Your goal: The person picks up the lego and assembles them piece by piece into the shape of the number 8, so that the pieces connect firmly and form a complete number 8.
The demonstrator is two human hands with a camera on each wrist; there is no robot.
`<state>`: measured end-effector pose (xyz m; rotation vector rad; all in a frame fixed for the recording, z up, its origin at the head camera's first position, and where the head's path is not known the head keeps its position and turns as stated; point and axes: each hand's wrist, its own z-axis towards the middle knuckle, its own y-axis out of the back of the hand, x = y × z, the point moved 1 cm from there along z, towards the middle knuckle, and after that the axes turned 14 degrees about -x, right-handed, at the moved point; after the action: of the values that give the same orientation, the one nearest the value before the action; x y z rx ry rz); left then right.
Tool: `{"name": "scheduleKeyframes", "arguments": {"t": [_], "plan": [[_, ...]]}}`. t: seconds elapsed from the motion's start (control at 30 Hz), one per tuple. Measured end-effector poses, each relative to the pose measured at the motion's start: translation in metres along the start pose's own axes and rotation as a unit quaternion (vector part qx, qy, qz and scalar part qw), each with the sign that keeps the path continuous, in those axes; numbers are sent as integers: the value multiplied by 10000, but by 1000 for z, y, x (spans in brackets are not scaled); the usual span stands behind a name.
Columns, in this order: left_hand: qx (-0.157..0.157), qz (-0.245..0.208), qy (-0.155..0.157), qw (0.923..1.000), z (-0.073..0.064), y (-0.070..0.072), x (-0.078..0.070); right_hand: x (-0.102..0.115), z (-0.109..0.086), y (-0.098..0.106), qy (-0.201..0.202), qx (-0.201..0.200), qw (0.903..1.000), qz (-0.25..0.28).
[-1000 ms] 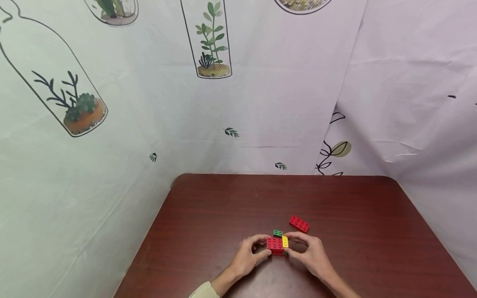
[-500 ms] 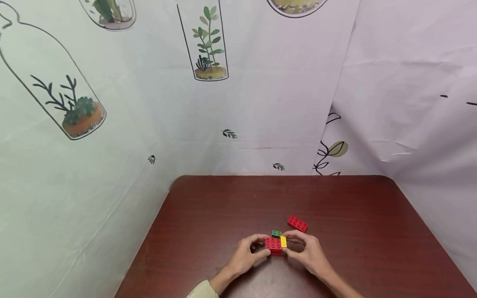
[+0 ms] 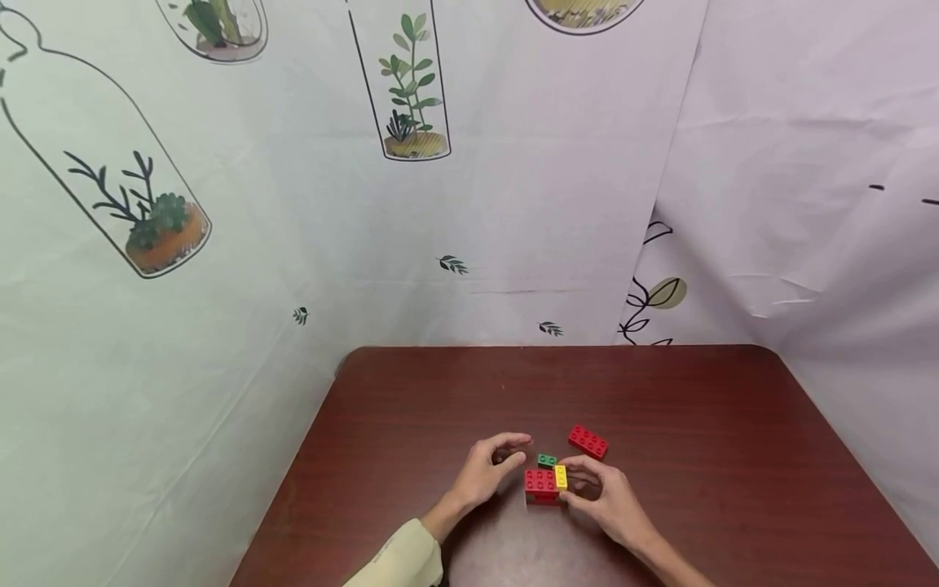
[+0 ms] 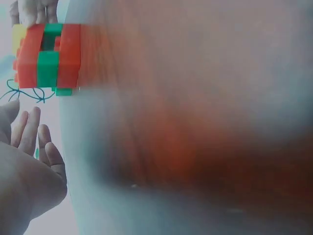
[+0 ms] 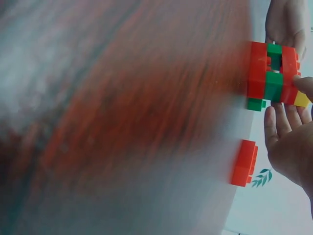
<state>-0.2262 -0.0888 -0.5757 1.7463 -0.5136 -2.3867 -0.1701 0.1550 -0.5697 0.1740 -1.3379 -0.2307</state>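
A small stack of toy building bricks [image 3: 540, 481] stands on the table. Red bricks form its top and bottom, and green bricks [image 4: 48, 68] sit between them with a gap in the middle. A yellow brick [image 3: 561, 476] is at the top right end. My right hand [image 3: 612, 501] pinches that end between thumb and fingers. Off the stack's left side, my left hand [image 3: 482, 473] is apart from it, fingers loosely bent and holding nothing. A green brick [image 3: 546, 461] with two studs showing juts out low behind the stack.
One loose red brick [image 3: 588, 441] lies behind and to the right of the stack. The brown table [image 3: 411, 399] meets a pale printed cloth [image 3: 550, 204] at its far edge, and cloth hangs along both sides.
My left hand has let go of the stack and moved slightly away to the left and back. The right hand keeps its hold, and the stack stays in place.
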Motion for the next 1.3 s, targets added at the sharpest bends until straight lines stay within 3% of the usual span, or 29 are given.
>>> {"name": "scheduleKeyframes", "arguments": {"t": [0.17, 0.47, 0.7, 0.87, 1.3], "plan": [[146, 247, -11, 9996, 14, -7, 1, 2, -1, 1, -40, -44, 9999, -104], [1100, 352, 157, 9932, 31, -17, 2, 6, -4, 2, -98, 41, 9998, -145], [1624, 365, 84, 9860, 37, -19, 5, 2, -6, 1, 1, -16, 9997, -262], [1766, 481, -8, 9831, 39, -19, 5, -1, -7, 1, 116, -70, 9995, -301], [1900, 718, -217, 9789, 39, -24, 4, -1, -7, 1, -45, -53, 9996, -275]]}}
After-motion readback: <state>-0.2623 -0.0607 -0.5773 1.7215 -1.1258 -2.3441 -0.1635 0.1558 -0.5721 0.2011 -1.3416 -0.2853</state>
